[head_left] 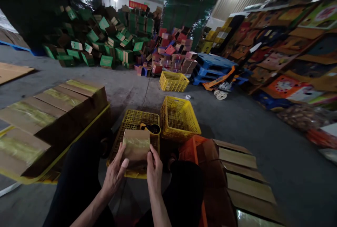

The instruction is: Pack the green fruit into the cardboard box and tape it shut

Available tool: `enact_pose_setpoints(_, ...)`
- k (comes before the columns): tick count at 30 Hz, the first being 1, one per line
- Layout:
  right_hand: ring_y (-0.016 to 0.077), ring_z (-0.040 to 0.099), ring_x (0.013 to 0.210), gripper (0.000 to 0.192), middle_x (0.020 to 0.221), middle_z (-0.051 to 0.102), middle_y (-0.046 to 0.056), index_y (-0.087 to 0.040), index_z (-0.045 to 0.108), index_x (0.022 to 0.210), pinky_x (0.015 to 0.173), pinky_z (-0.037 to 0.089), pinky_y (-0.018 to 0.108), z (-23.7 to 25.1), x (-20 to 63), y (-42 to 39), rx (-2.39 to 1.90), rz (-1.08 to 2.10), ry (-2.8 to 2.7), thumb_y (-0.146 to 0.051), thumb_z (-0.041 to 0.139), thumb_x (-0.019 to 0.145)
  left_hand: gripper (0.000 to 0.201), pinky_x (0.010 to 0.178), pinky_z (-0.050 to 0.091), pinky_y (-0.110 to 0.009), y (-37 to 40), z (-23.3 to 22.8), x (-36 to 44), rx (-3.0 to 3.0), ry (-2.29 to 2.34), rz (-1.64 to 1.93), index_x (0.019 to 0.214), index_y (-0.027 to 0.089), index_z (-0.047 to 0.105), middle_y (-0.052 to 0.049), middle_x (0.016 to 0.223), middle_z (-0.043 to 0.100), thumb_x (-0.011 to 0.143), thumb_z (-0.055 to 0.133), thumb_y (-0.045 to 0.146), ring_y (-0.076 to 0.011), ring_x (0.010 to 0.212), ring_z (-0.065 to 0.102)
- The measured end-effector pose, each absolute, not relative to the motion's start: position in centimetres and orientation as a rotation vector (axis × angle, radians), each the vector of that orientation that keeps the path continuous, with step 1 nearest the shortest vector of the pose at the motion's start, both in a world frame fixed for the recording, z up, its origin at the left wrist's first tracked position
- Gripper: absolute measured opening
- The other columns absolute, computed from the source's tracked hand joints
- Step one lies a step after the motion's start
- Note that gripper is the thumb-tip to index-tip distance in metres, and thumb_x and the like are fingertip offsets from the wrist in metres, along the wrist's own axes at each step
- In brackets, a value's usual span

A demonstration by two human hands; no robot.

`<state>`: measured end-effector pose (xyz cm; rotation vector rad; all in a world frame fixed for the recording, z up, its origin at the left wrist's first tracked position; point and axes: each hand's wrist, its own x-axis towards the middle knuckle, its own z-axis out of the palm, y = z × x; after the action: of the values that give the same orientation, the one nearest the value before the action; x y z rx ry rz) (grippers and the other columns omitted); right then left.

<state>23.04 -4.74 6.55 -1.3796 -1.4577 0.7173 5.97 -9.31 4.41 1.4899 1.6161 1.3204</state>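
Between my two hands is a small brown cardboard box (136, 145) with clear yellowish tape across its top. My left hand (114, 169) grips its left side, thumb toward the near edge. On the opposite side, the fingers of my right hand (154, 165) press against the box. Beneath it stands an upturned yellow plastic crate (131, 117), whose latticed face serves as a work surface. A tape dispenser (150, 127) with a dark roll and yellow-orange part lies on that crate, just behind the box. The box's underside is hidden.
Taped cartons (52, 104) fill a yellow crate at left. An orange crate (193, 146) with more cardboard boxes (240, 171) stands at right. Yellow crates (181, 118) sit ahead. Farther back are heaped green boxes (105, 44), blue pallets (210, 65) and a pallet jack (223, 83).
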Motion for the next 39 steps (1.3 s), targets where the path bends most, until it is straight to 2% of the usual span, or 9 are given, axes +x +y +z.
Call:
enact_pose_setpoints(3, 0.027, 0.061, 0.128, 0.048, 0.136, 0.065, 0.014, -0.014, 0.061, 0.138, 0.106, 0.052, 0.042, 7.6, 22.4, -5.9, -1.393, 0.727, -1.446, -0.043, 0.049, 0.101, 0.062, 0.122, 0.029, -0.049, -9.5, 5.2, 5.9, 1.396, 1.556, 1.383, 0.158, 0.029, 0.033, -0.005, 0.163, 0.035, 0.101, 0.043, 0.052, -0.0279, 0.15, 0.03)
enact_pose_setpoints(7, 0.0259, 0.057, 0.132, 0.046, 0.141, 0.061, 0.011, -0.02, 0.055, 0.145, 0.108, 0.051, 0.041, 9.9, 22.0, -6.7, -1.349, 0.498, -1.643, -0.037, 0.047, 0.102, 0.063, 0.117, 0.039, -0.045, -9.5, 5.2, 6.1, 1.243, 1.47, 1.429, 0.155, 0.024, 0.039, -0.006, 0.156, 0.046, 0.101, 0.041, 0.057, -0.0287, 0.144, 0.042)
enact_pose_setpoints(11, 0.0249, 0.055, 0.135, 0.044, 0.145, 0.057, 0.011, -0.021, 0.053, 0.146, 0.108, 0.052, 0.038, 10.2, 21.6, -6.8, -1.347, 0.31, -1.836, -0.029, 0.046, 0.103, 0.062, 0.118, 0.036, -0.049, -8.3, 3.2, 6.5, 1.149, 1.481, 1.373, 0.149, 0.021, 0.049, -0.009, 0.15, 0.054, 0.101, 0.038, 0.059, -0.0299, 0.142, 0.045)
enact_pose_setpoints(14, 0.024, 0.05, 0.139, 0.044, 0.151, 0.052, 0.011, -0.022, 0.053, 0.146, 0.109, 0.051, 0.037, 8.5, 20.1, -7.2, -1.333, 0.282, -1.972, -0.026, 0.045, 0.103, 0.06, 0.12, 0.031, -0.051, -7.2, 1.3, 5.7, 1.091, 1.538, 1.384, 0.142, 0.021, 0.057, -0.01, 0.151, 0.052, 0.099, 0.044, 0.06, -0.0301, 0.143, 0.043)
enact_pose_setpoints(18, 0.0273, 0.037, 0.148, 0.055, 0.159, 0.04, 0.009, -0.023, 0.038, 0.155, 0.117, 0.04, 0.05, 5.2, 16.0, -7.7, -1.291, 0.372, -2.181, -0.029, 0.048, 0.102, 0.063, 0.12, 0.032, -0.05, -7.1, 0.3, 2.9, 1.043, 1.617, 1.302, 0.139, 0.017, 0.06, -0.011, 0.15, 0.054, 0.102, 0.034, 0.061, -0.0282, 0.143, 0.044)
enact_pose_setpoints(22, 0.0256, 0.041, 0.145, 0.056, 0.155, 0.047, 0.009, -0.021, 0.03, 0.158, 0.116, 0.042, 0.05, 1.5, 12.8, -7.6, -1.277, 0.539, -2.266, -0.024, 0.042, 0.103, 0.067, 0.113, 0.041, -0.054, -7.7, -0.2, 1.6, 0.94, 1.656, 1.229, 0.135, 0.018, 0.063, -0.012, 0.14, 0.062, 0.103, 0.025, 0.062, -0.0299, 0.137, 0.051)
enact_pose_setpoints(30, 0.0221, 0.035, 0.148, 0.06, 0.156, 0.046, 0.008, -0.02, 0.034, 0.157, 0.12, 0.037, 0.045, -1.0, 15.8, -8.4, -1.215, 0.485, -2.453, -0.016, 0.046, 0.098, 0.06, 0.123, 0.021, -0.051, -8.2, -4.1, 3.2, 1.225, 1.72, 1.266, 0.144, 0.021, 0.055, -0.011, 0.16, 0.039, 0.102, 0.034, 0.058, -0.0254, 0.153, 0.021)
enact_pose_setpoints(35, 0.0266, 0.04, 0.145, 0.048, 0.153, 0.049, 0.012, -0.014, 0.046, 0.15, 0.117, 0.038, 0.05, -1.0, 22.5, -9.2, -1.524, 0.384, -2.352, -0.024, 0.037, 0.104, 0.06, 0.124, 0.022, -0.049, -8.3, -5.5, 3.8, 1.443, 1.954, 1.066, 0.15, 0.016, 0.046, -0.012, 0.169, 0.014, 0.104, 0.031, 0.052, -0.0278, 0.155, 0.015)
enact_pose_setpoints(39, 0.0316, 0.044, 0.143, 0.052, 0.151, 0.049, 0.017, -0.009, 0.047, 0.149, 0.114, 0.04, 0.054, -2.5, 26.7, -9.1, -1.733, 0.254, -2.182, -0.035, 0.029, 0.107, 0.066, 0.123, 0.017, -0.057, -8.9, -5.5, 4.6, 1.751, 2.122, 0.859, 0.157, 0.014, 0.033, -0.015, 0.168, 0.017, 0.102, 0.037, 0.051, -0.0318, 0.156, 0.007)
